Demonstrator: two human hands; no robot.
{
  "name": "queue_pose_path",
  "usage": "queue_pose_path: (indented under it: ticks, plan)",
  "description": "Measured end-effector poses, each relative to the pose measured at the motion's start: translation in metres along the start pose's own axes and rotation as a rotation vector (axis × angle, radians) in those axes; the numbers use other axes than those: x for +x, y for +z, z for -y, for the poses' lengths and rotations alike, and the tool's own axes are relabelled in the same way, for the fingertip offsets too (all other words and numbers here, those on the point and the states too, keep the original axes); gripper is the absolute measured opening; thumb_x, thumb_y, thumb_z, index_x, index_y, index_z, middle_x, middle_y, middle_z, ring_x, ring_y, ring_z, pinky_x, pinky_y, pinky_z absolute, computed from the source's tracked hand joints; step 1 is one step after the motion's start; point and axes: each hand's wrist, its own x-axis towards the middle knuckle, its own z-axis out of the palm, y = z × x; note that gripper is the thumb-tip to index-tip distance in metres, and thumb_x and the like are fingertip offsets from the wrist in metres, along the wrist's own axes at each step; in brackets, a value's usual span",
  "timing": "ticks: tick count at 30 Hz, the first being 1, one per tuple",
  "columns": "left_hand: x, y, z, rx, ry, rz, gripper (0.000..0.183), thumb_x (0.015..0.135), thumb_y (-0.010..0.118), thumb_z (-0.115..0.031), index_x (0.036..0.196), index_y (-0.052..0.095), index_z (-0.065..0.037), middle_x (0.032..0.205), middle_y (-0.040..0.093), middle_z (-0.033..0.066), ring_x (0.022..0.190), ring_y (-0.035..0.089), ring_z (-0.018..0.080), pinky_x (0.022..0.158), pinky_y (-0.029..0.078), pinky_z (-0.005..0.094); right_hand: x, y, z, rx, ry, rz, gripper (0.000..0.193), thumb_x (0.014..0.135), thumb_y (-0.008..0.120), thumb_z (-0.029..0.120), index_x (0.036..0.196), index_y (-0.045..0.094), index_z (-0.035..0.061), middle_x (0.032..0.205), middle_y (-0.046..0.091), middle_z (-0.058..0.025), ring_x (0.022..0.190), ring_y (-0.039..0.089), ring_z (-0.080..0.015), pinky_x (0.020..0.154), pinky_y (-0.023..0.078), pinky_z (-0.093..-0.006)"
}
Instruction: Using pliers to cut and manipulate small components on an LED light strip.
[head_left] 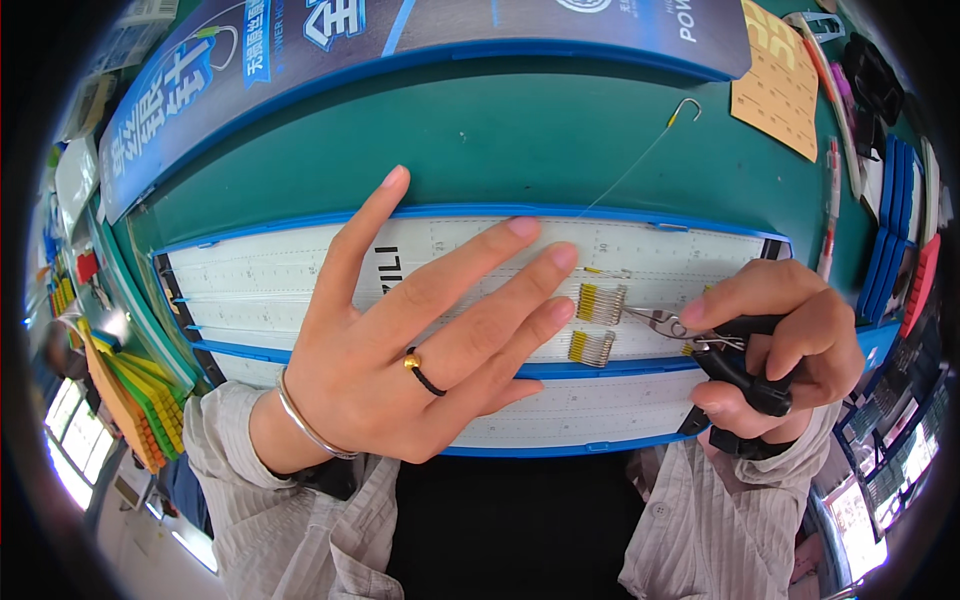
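Observation:
My left hand (390,340), fingers spread, lies over a long pale storage case (560,425) with blue edges; it covers part of the fine lines stretched along it. In my right hand (800,320) is a pair of pliers (745,365) with black handles. Their metal jaws point left and meet the bent ends of an upper row of fishing hooks (602,304) with yellow bindings. Below it sits a second row of yellow-bound hooks (592,348). A loose fishing hook (684,108) on a thin line rests on the green mat beyond the case.
A large printed blue-grey lid (420,45) stretches across the back. At the far right are a tan card (775,80), a red-and-white pen (831,200) and stacked blue cases (885,220). Orange, green and yellow packs (130,390) lie at the left.

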Motion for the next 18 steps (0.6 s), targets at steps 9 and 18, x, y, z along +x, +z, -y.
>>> queue_pose_path:
  ticks: [9, 18]
  plan:
    - [-0.0004, -0.0010, -0.0011, -0.003, 0.000, 0.012, 0.036, 0.087, 0.065, -0.044, 0.107, 0.073, -0.015, 0.122, 0.068, 0.0031, 0.117, 0.063, 0.0274, 0.104, 0.040, 0.0643, 0.0001, -0.0004, 0.0018, 0.021, 0.013, 0.003, 0.045, 0.075, 0.086, 0.017, 0.087, 0.043, 0.0103, 0.092, 0.069, -0.0259, 0.068, 0.065, -0.0183, 0.058, 0.050, -0.0251]
    - [-0.0011, 0.0001, -0.0009, -0.002, -0.006, -0.004, 0.036, 0.089, 0.063, -0.044, 0.107, 0.073, -0.014, 0.119, 0.070, 0.0029, 0.117, 0.063, 0.0278, 0.104, 0.041, 0.0646, 0.0010, -0.0008, -0.0025, 0.024, -0.016, 0.023, 0.048, 0.074, 0.089, 0.024, 0.085, 0.044, 0.0108, 0.091, 0.070, -0.0271, 0.068, 0.068, -0.0204, 0.056, 0.051, -0.0266]
